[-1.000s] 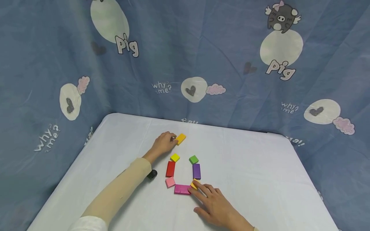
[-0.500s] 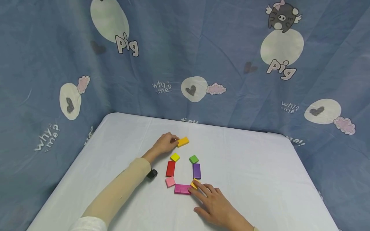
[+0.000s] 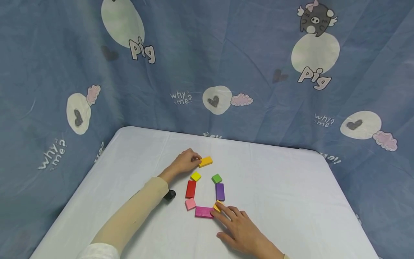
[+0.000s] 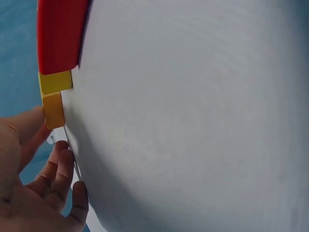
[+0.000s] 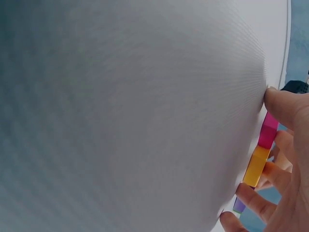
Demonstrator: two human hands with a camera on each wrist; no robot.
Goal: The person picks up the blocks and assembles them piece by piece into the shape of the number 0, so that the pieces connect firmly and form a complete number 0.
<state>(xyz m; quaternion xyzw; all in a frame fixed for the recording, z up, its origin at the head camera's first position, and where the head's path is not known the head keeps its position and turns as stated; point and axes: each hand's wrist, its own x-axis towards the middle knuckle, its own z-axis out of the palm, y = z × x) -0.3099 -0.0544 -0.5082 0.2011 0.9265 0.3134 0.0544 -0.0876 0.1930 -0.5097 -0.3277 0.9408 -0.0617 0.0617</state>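
Note:
My left hand pinches the near-left end of a long orange-yellow block between thumb and index finger. In the left wrist view the end of that block shows against the thumb. The block lies above a small yellow block and a small green block. My right hand rests with fingers spread, its fingertips on a small orange block and the right end of a magenta block. The fingers partly hide both.
Below the yellow block lie a long red block and a small pink block. A purple block sits under the green one. A black device shows beside the left sleeve. Blue patterned cloth hangs behind the white table.
The left hand has shifted slightly right and nearer with the long orange-yellow block, which has turned flatter toward crosswise. The right hand and the other blocks have stayed put.

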